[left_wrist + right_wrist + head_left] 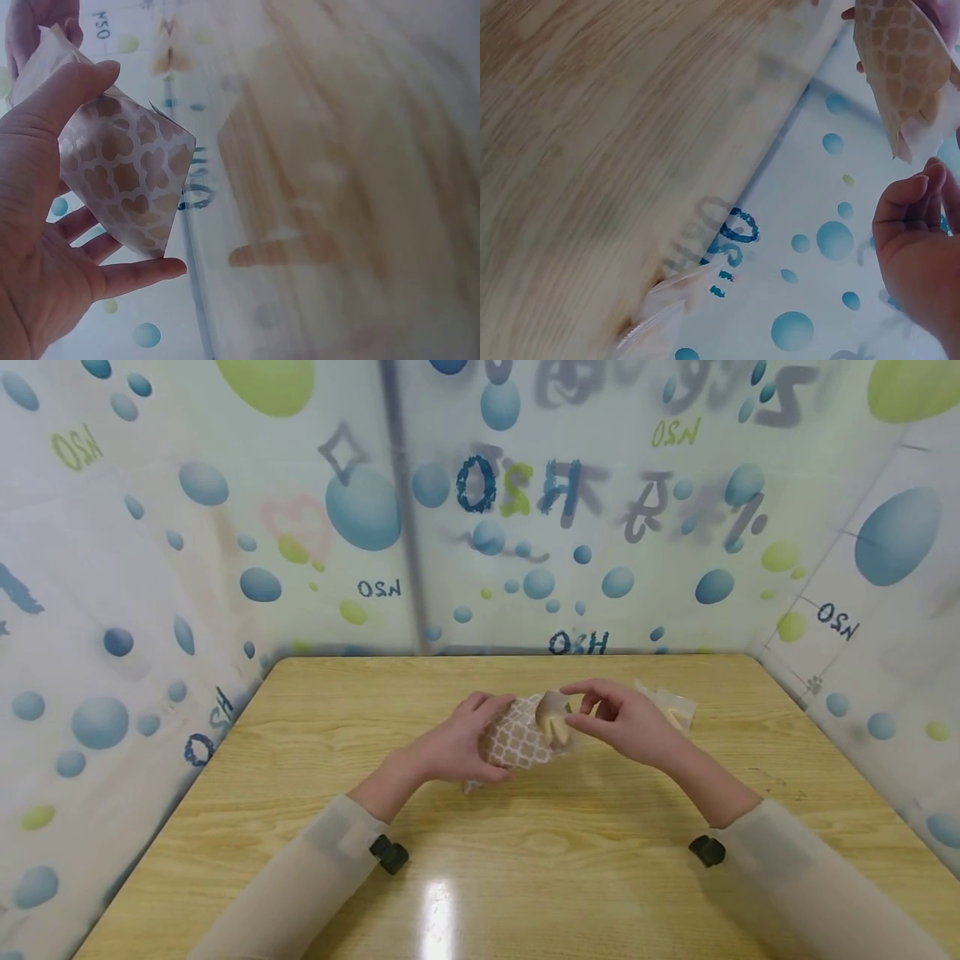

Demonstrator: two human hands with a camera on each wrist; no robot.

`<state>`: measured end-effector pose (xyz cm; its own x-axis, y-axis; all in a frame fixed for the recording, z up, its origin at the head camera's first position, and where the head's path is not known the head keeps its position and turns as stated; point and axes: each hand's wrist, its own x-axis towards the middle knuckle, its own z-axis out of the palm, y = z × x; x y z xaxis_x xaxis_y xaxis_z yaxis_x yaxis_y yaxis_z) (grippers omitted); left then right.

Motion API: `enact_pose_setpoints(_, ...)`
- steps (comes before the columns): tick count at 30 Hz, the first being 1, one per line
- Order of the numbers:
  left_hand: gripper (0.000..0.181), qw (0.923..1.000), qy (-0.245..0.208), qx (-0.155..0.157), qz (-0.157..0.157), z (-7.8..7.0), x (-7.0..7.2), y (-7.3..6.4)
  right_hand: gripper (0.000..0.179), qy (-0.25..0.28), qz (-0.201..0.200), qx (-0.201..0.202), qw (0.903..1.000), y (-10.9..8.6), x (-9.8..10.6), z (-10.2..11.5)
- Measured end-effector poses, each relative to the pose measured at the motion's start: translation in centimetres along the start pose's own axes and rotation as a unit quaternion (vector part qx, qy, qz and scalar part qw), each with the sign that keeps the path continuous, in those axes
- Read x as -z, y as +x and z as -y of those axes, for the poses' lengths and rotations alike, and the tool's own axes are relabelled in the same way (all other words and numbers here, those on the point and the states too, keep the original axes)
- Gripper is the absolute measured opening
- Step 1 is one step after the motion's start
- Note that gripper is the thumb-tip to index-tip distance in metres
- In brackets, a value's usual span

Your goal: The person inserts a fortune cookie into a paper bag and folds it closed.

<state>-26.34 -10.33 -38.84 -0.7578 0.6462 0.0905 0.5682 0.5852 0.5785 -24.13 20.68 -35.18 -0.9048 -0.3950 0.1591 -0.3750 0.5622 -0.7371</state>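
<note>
A tan pouch (517, 739) with a white lattice pattern is tilted over the table, its mouth towards the right. My left hand (465, 743) grips it, thumb on one side and fingers on the other, as the left wrist view of the pouch (127, 165) also shows. Pale cream pieces (557, 729) show inside the mouth. My right hand (626, 718) is close beside the mouth, index finger and thumb apart and bent towards its edge. In the right wrist view, the fingertips of the right hand (919, 225) are just below the pouch (904, 64).
Behind my right hand, a small clear packet (678, 706) with pale contents lies on the wooden table (480, 877). Printed sheets (480, 568) with blue and green dots stand behind the table and at both sides. Dark wrist cameras (390, 853) are on both sleeves.
</note>
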Motion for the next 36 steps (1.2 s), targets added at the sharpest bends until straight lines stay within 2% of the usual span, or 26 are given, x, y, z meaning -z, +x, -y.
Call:
enact_pose_setpoints(5,0.112,1.0000,0.000,0.004,-0.004,0.1,0.1,-0.1,0.039,0.007,0.001,0.005,1.0000,0.0,0.1,-0.8)
enact_pose_setpoints(17,0.111,1.0000,0.000,0.004,0.001,0.1,0.0,0.0,0.034,-0.017,0.011,-0.006,0.9998,0.3,-2.0,-1.1)
enact_pose_setpoints(22,0.111,1.0000,0.004,0.004,0.000,0.1,0.0,-0.1,0.034,-0.020,0.004,-0.002,0.9998,0.0,-1.7,-1.3)
enact_pose_setpoints(25,0.112,1.0000,0.006,0.007,-0.001,0.1,0.0,-0.2,0.035,-0.018,-0.007,-0.010,0.9998,-0.4,-0.7,-1.8)
enact_pose_setpoints(29,0.113,0.9999,0.010,0.004,-0.001,0.1,0.1,-0.3,0.038,-0.013,-0.032,-0.036,0.9987,-0.9,1.8,-3.3)
enact_pose_setpoints(33,0.113,0.9999,0.014,0.000,0.000,0.2,0.2,-0.2,0.043,-0.018,-0.055,-0.086,0.9946,-1.5,4.9,-6.3)
enact_pose_setpoints(36,0.112,0.9999,0.015,0.000,0.000,0.4,0.2,-0.3,0.048,-0.032,-0.055,-0.123,0.9904,-2.1,6.8,-8.8)
